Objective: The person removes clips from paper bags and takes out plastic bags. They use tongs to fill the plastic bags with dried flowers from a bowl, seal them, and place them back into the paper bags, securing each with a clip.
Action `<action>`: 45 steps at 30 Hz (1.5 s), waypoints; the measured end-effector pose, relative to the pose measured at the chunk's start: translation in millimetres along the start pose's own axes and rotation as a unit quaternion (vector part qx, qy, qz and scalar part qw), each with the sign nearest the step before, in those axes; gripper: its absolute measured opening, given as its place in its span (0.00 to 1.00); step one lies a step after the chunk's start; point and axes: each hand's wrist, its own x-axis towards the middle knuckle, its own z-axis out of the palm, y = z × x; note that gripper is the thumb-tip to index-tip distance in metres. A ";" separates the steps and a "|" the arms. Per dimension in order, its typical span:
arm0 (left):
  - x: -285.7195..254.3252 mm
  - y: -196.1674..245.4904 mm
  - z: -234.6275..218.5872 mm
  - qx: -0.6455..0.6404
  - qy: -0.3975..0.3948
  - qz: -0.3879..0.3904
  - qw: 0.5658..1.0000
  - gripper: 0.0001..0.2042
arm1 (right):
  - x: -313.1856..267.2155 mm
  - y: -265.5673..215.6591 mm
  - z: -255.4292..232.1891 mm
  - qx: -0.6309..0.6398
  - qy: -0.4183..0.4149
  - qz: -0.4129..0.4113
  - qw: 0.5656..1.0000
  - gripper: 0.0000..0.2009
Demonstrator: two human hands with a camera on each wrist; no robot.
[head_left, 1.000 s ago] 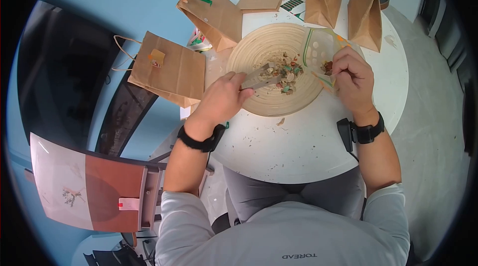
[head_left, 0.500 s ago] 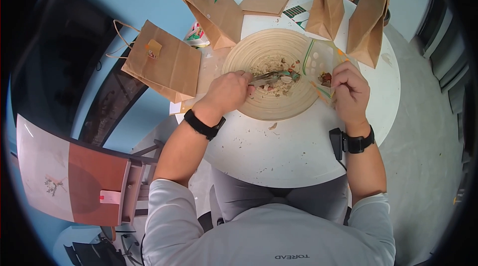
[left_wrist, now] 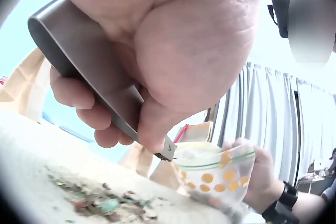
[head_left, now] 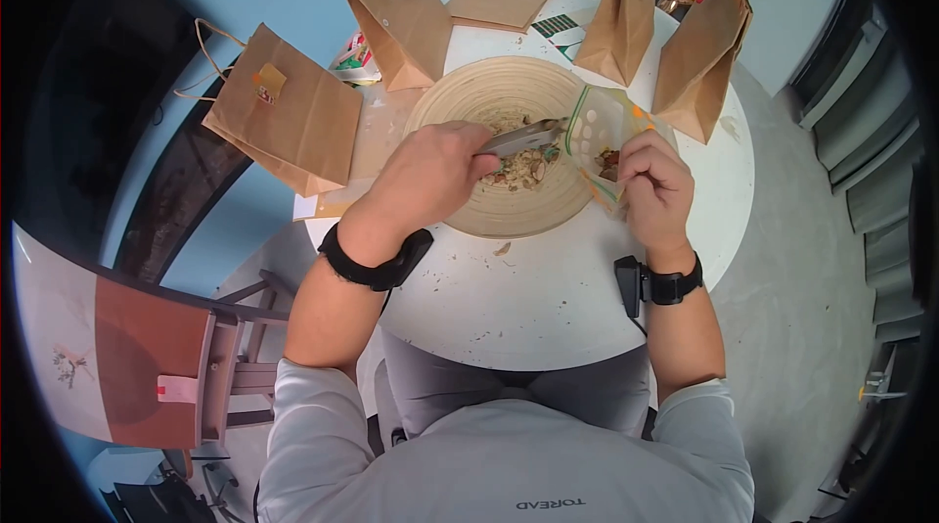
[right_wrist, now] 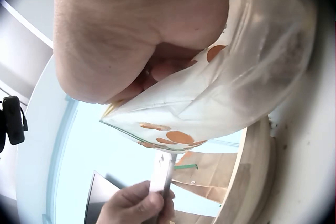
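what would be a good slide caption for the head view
Left hand holds metal tongs over a round tray, tips at the mouth of a zip bag in the right hand.

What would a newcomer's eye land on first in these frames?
Probably the round wooden tray on the white table, with a heap of mixed, dry-looking flakes in its middle. Just above it, the left hand holds metal tongs with their tips at the mouth of a see-through zip bag in the right hand. Brown paper bags ring the table's far and left sides.
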 end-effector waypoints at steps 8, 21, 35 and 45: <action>8.0 26.7 9.3 0.074 0.081 0.011 0.994 0.14 | -0.2 0.3 -0.7 -0.004 0.037 -0.004 0.999 0.07; 32.0 -2.1 41.4 0.145 -0.126 -0.047 0.980 0.12 | -3.2 9.3 0.0 0.008 0.071 0.010 0.997 0.07; -53.1 -15.6 8.9 0.192 -0.078 -0.116 0.972 0.12 | -3.1 7.5 0.1 0.018 0.063 0.018 0.998 0.06; -49.3 -28.2 22.5 0.175 -0.036 -0.082 0.980 0.08 | -4.0 7.1 0.4 0.011 0.046 0.025 0.999 0.06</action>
